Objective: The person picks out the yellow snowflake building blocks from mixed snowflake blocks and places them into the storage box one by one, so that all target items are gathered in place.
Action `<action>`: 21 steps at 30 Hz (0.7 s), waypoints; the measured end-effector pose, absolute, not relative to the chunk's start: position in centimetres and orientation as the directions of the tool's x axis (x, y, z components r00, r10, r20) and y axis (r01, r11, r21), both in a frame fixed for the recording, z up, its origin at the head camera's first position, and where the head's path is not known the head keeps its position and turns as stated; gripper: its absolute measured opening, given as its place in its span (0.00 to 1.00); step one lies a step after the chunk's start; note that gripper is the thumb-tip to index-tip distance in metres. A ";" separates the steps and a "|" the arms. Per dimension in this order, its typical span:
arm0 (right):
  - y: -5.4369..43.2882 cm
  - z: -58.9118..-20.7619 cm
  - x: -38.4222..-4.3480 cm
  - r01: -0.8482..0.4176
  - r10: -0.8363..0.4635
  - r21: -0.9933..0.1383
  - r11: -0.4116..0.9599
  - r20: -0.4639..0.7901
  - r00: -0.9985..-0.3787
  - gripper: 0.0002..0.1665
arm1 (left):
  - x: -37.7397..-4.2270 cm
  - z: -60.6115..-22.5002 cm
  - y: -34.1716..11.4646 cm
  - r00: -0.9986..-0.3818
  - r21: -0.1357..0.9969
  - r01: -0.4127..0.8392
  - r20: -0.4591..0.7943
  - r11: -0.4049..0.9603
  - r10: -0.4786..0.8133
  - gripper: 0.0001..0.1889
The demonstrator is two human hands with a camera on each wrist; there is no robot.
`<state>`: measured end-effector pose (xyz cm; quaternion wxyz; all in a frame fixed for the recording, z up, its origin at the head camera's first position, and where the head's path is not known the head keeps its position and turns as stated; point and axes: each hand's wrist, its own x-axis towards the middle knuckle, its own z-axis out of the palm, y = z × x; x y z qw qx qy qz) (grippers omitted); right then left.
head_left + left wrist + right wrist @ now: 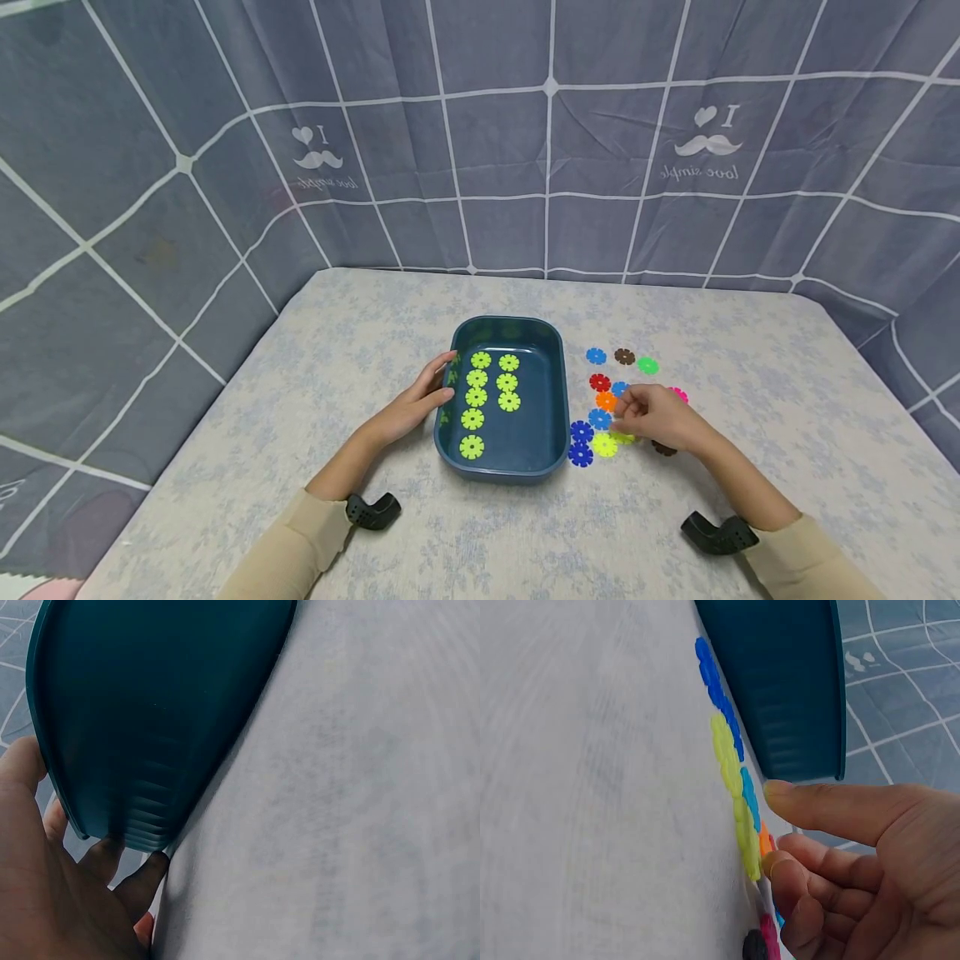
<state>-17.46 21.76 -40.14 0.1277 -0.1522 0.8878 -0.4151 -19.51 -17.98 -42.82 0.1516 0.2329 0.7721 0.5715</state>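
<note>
A dark teal plastic bin (540, 433) stands on the table with several yellow-green snowflake discs (476, 397) laid out in two columns inside. My left hand (411, 406) touches the bin's left side from outside; in the left wrist view its fingers (142, 885) rest against the ribbed outer wall. To the right of the bin, my right hand (660, 415) hovers over loose snowflake discs, thumb and index finger apart, nothing visible between them. Closest to its fingertips are two yellow discs (744, 836), partly hidden by the hand in the head view.
Loose discs in other colours lie right of the bin: dark blue (581, 454), red (599, 382), orange (606, 402), light blue (596, 356), brown (625, 357), green (647, 366) and pink (678, 394). A grey checked curtain (495, 150) hangs behind the patterned table (375, 333).
</note>
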 end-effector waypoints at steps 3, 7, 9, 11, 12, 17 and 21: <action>21.9 -40.3 -17.6 -0.158 -0.369 -0.761 0.630 -0.114 -0.923 0.16 | -19.5 -42.8 -18.0 -0.844 0.953 0.191 0.037 0.234 0.535 0.32; 22.1 -40.5 -17.7 -0.157 -0.357 -0.728 0.668 -0.129 -0.925 0.19 | -19.4 -42.7 -17.9 -0.842 0.955 0.188 0.036 0.230 0.538 0.32; 22.1 -40.6 -17.7 -0.157 -0.353 -0.714 0.683 -0.134 -0.926 0.19 | -19.4 -42.7 -17.9 -0.842 0.955 0.184 0.032 0.231 0.538 0.33; 22.1 -40.6 -17.7 -0.152 -0.347 -0.705 0.693 -0.140 -0.927 0.19 | -19.4 -42.7 -17.9 -0.843 0.955 0.182 0.029 0.234 0.537 0.33; 22.1 -40.6 -17.6 -0.153 -0.347 -0.702 0.695 -0.141 -0.927 0.19 | -19.4 -42.7 -17.9 -0.844 0.955 0.182 0.029 0.235 0.535 0.33; 22.0 -40.6 -17.5 -0.157 -0.343 -0.688 0.708 -0.140 -0.929 0.17 | -19.4 -42.7 -17.9 -0.846 0.952 0.189 0.034 0.240 0.532 0.33; 21.9 -40.6 -17.4 -0.155 -0.336 -0.674 0.722 -0.147 -0.930 0.17 | -19.4 -42.7 -18.0 -0.847 0.952 0.186 0.030 0.243 0.531 0.33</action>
